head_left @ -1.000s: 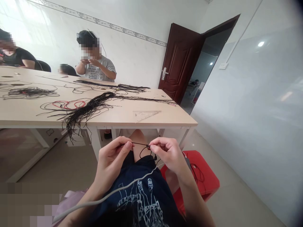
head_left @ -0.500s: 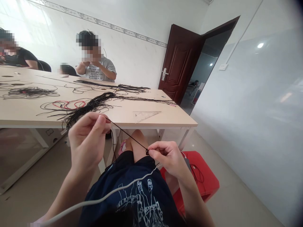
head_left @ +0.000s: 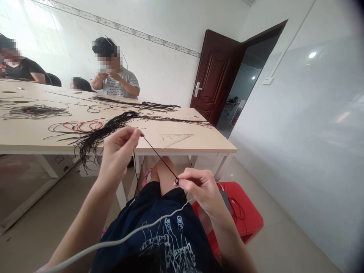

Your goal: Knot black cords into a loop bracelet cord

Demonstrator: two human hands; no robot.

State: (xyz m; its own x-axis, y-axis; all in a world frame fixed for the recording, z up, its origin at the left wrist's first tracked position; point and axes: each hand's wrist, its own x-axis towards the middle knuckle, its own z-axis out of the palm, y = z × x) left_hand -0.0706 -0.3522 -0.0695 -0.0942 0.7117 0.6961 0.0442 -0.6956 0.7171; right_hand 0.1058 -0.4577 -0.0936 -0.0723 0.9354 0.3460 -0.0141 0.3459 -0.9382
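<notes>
A thin black cord (head_left: 159,157) runs taut and slanting between my two hands, above my lap. Its upper end is pinched between the thumb and fingers of my left hand (head_left: 121,149), in front of the table edge. Lower and to the right, my right hand (head_left: 199,186) pinches a small black knot or loop (head_left: 177,181) at the cord's other end. A loose length of black cord hangs below my left hand. Behind that hand, a thick bundle of black cords (head_left: 99,134) lies on the table and droops over its edge.
On the table (head_left: 199,145) lie a clear set square (head_left: 176,139), red cord (head_left: 82,126) and more black cords (head_left: 36,110). A red stool (head_left: 244,212) stands at my right. A white cable (head_left: 127,238) crosses my lap. Two people sit across the table.
My left hand has moved right and slightly up, so the taut cord is shorter and steeper. My right hand has hardly moved; the small loop has turned a little.
</notes>
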